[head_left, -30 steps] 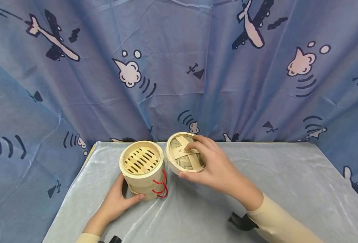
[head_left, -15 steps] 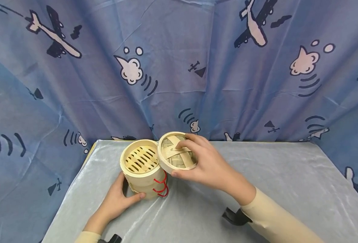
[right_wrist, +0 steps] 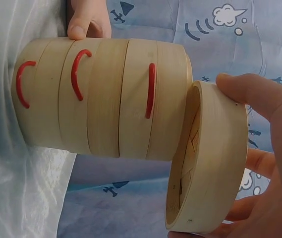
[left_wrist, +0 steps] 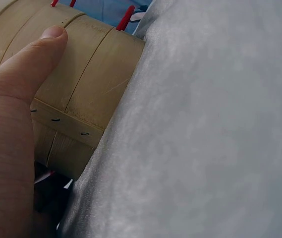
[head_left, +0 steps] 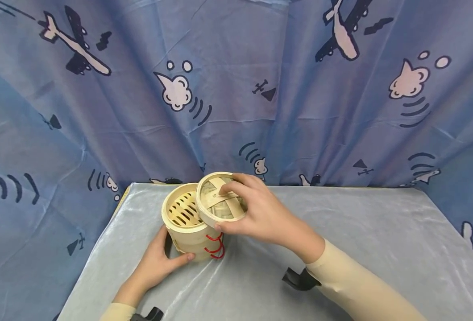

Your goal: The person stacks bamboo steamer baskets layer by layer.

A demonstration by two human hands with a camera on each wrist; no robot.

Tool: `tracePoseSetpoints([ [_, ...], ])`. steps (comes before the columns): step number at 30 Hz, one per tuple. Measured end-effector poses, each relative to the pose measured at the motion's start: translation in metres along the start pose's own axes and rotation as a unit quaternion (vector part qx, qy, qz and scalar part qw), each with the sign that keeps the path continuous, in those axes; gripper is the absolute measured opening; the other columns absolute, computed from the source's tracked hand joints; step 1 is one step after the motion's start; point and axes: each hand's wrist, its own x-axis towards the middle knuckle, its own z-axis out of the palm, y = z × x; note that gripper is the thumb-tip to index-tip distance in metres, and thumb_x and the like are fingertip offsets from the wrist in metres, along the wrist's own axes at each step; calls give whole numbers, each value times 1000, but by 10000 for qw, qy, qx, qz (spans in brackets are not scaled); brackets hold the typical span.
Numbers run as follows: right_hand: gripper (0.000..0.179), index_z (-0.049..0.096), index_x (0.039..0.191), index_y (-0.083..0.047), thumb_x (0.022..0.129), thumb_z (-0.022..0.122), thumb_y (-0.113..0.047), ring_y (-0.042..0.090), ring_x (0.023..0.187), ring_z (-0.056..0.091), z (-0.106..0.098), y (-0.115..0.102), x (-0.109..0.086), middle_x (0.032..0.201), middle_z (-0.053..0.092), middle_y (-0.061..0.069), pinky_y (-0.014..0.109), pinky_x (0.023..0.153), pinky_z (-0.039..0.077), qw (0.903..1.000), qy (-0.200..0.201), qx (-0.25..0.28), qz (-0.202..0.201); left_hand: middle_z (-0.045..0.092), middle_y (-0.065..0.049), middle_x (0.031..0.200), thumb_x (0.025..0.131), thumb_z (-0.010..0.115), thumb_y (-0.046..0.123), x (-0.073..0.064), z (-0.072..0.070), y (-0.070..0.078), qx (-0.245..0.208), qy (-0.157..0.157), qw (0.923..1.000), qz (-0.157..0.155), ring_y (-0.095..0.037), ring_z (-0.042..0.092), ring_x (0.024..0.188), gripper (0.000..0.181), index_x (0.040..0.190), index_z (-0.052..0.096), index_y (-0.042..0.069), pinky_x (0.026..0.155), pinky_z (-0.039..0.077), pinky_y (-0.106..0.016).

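Observation:
A stacked bamboo steamer (head_left: 192, 240) stands upright on the cloth, its slatted top tier partly exposed. My left hand (head_left: 152, 267) grips its lower left side, thumb across the front; the left wrist view shows that thumb (left_wrist: 41, 54) pressed on the wall. With my right hand (head_left: 266, 216) I hold the woven bamboo lid (head_left: 224, 208) by its rim, tilted over the right part of the top. Seen from the right wrist, the lid (right_wrist: 215, 158) overhangs the stack (right_wrist: 106, 99), its edge at the top tier's rim; whether they touch I cannot tell.
Red loop handles (head_left: 215, 250) stick out from the steamer's right side. Grey velvety cloth (head_left: 341, 223) covers the table. Behind it hangs a blue curtain (head_left: 228, 89) printed with planes. Black straps (head_left: 300, 279) are at the wrists.
My right hand has carried the lid leftward, from beside the steamer to partly over its top. My left hand keeps its grip on the steamer, which stays in place.

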Motion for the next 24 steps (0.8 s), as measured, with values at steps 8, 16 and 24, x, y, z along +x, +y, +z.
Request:
tracePoseSetpoints([
  [8,62,71,127,-22,77,92,-52,34,141,50,2,-5,10,151,57,15,59,111,50,9997,-239,-25,-41,47,-10,168,79,100,41,0,1,0,60,5,10000,16,-31,39,156,113,169,35,22,125,22,-19],
  [16,61,71,126,-21,77,91,-50,35,140,51,8,-6,19,150,58,16,59,112,50,9993,-295,-17,-222,47,-8,168,79,99,42,-1,2,-2,75,12,10000,63,-31,39,155,112,169,35,26,124,22,-16],
  [24,60,70,125,-22,75,92,-49,33,144,48,15,-6,27,154,57,14,58,115,48,9979,-380,147,-503,46,-7,169,79,100,41,0,1,-4,69,9,9999,121,-30,38,156,112,170,35,27,124,21,-17],
])
